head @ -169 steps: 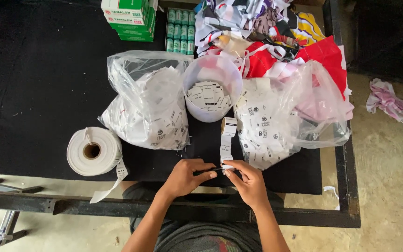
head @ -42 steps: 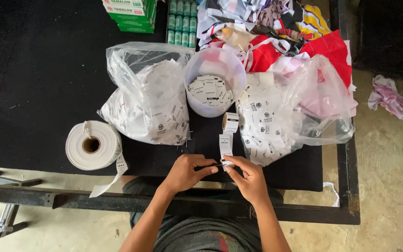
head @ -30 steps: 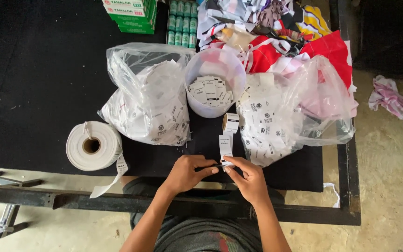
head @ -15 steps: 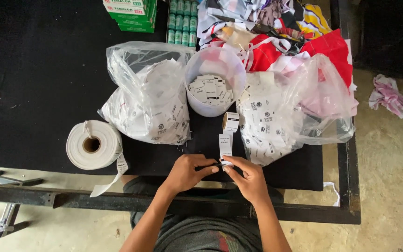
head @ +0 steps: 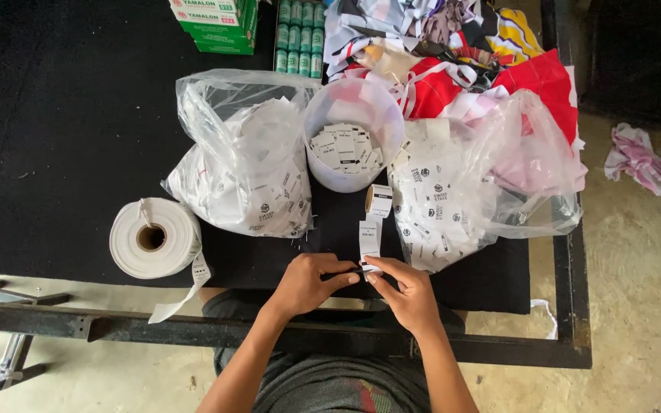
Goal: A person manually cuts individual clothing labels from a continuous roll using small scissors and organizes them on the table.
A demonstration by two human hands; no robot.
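A narrow white strip of printed fabric labels (head: 369, 239) lies on the black cloth-covered table (head: 55, 138) near its near edge, its long axis running from near to far. Its near end sits between the fingertips of both hands, and its far end curls into a small loose roll (head: 379, 200) just in front of the tub. The left hand (head: 309, 281) and the right hand (head: 405, 291) meet at that near end, thumbs and forefingers pressed together, pinching the strip from either side.

Just beyond the roll stands a round translucent white plastic tub (head: 353, 138) with a heap of small cut white labels printed in black lying inside it. To its left sits a clear crumpled plastic bag (head: 242, 160) stuffed with white labels; to its right a second clear plastic bag (head: 460, 191) holds more of the same, its mouth open toward the far side. Farther left, near the table's near edge, lies a thick white roll of label tape (head: 154, 239) with a brown cardboard core, a loose tail hanging over the edge.

At the far side are stacked green and white cardboard boxes (head: 216, 23), a pack of small green tubes (head: 300, 34) beside them, and to the right a pile of mixed coloured fabric scraps (head: 453, 53) in red, yellow and white. A pink crumpled cloth (head: 638, 157) lies on the floor at the right.
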